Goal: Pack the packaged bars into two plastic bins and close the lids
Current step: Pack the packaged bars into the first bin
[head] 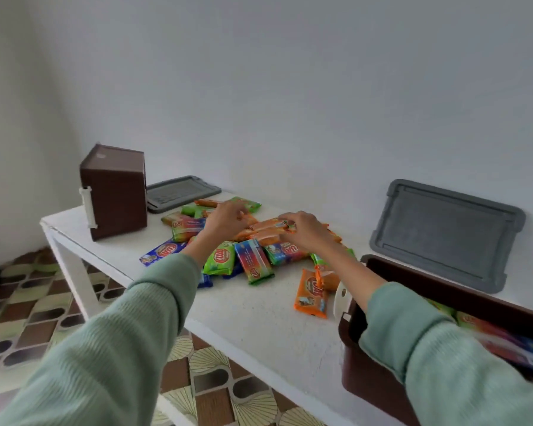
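White table (259,318) is covered mid-surface by a pile of packaged bars (253,262). One brown bin (379,373), lid off, is partly filled at the right; another brown bin (114,192) is stood on end far left. Several orange bars (266,230) are gripped at opposite ends by the left hand (225,221) and right hand (305,232).

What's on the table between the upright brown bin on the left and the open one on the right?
In the head view, a loose pile of packaged bars, with both hands reaching into it.
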### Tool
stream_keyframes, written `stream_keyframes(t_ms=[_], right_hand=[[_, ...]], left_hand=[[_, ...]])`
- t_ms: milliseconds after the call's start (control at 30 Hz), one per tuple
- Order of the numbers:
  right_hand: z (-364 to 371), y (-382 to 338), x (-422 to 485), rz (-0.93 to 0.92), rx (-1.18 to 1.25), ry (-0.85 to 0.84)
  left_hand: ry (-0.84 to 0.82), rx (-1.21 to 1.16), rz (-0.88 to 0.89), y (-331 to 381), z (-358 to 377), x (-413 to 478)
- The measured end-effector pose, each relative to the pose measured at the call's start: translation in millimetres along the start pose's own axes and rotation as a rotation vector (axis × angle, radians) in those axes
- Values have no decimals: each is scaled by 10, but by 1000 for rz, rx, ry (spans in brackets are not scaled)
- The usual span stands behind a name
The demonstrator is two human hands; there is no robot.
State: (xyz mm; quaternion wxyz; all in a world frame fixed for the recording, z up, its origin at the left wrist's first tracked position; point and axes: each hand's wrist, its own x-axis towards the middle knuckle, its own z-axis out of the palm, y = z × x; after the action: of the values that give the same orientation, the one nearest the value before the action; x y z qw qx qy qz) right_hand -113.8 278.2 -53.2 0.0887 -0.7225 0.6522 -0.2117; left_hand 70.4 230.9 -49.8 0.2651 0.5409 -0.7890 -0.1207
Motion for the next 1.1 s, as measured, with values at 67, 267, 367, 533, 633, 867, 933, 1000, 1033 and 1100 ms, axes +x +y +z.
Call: stream_keyframes(t_ms=[67,267,367,533,633,867,933,1000,1033,1100], right_hand=[[206,-81,145,-8,-6,-50],[682,-253,384,-21,-83,-188],[825,-306,415,45,-146,-361],[1020,-292,378,66,-319,-465],[1077,-256,379,50,-369,-418],[1111,-238,381,31,-321,-267],[1106,-240,392,34,-303,-247],[1110,-238,409,56,-278,-228],[1112,-232,419,71,-251,-217],[1108,-220,432,88,-177,-190]], left_hand=[[2,16,-33,-162,22,-14],[-114,136,-181,-539,279,-24],[-189,210,-217,-603,428,-28],[-313,195,-284,-676,667,-7],[-344,257,-269,-712,669,29],[-449,374,-307,-621,574,81],[-473,356,-341,-646,536,89],[-484,343,-355,-657,513,87],[-491,352,-359,-643,510,82],[-502,384,-365,-595,521,68]])
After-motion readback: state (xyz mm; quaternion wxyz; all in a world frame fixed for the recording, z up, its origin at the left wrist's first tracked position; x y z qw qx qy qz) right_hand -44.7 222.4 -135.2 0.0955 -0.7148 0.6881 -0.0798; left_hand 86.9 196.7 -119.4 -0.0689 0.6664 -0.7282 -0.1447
